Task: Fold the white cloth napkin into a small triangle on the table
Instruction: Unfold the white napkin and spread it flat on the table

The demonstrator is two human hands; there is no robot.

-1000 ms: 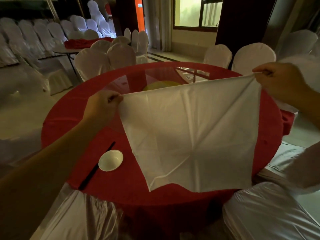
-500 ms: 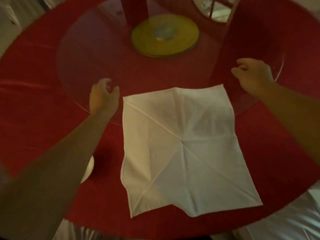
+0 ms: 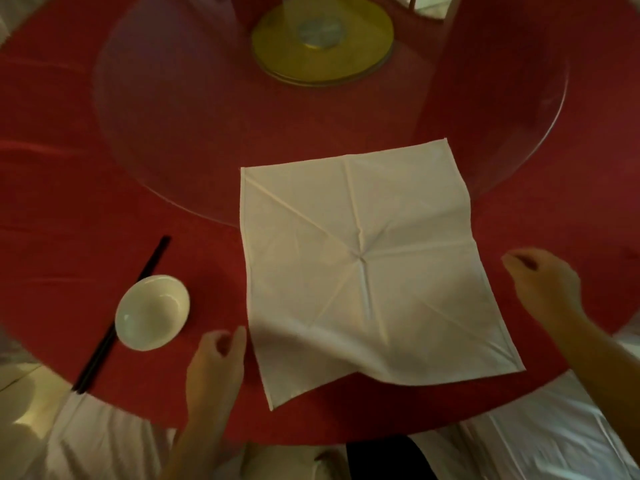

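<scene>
From the head camera we look down on the white napkin, which lies spread open and nearly flat on the red table, its far edge resting on the rim of the glass turntable and its near left corner pointing toward the table's near edge. Creases radiate from its middle like spokes, and a low ripple lifts the cloth near its near edge. Our left hand sits just beside the napkin's near left edge, fingers loosely curled and holding nothing; whether a fingertip brushes the hem we cannot tell. Our right hand hovers just off the napkin's right edge, fingers also curled in and empty, apart from the cloth. To the left of the napkin stands a small white bowl, touching or overlapping a pair of black chopsticks that run diagonally from far right to near left. A yellow disc lies at the far middle of the turntable. Half a second ago both hands were at the napkin's far corners, having just let it go; now they have drawn back to the near side, one on each flank, while the napkin itself lies much as it did. The view has also shifted, bringing the bowl and chopsticks fully into sight.
</scene>
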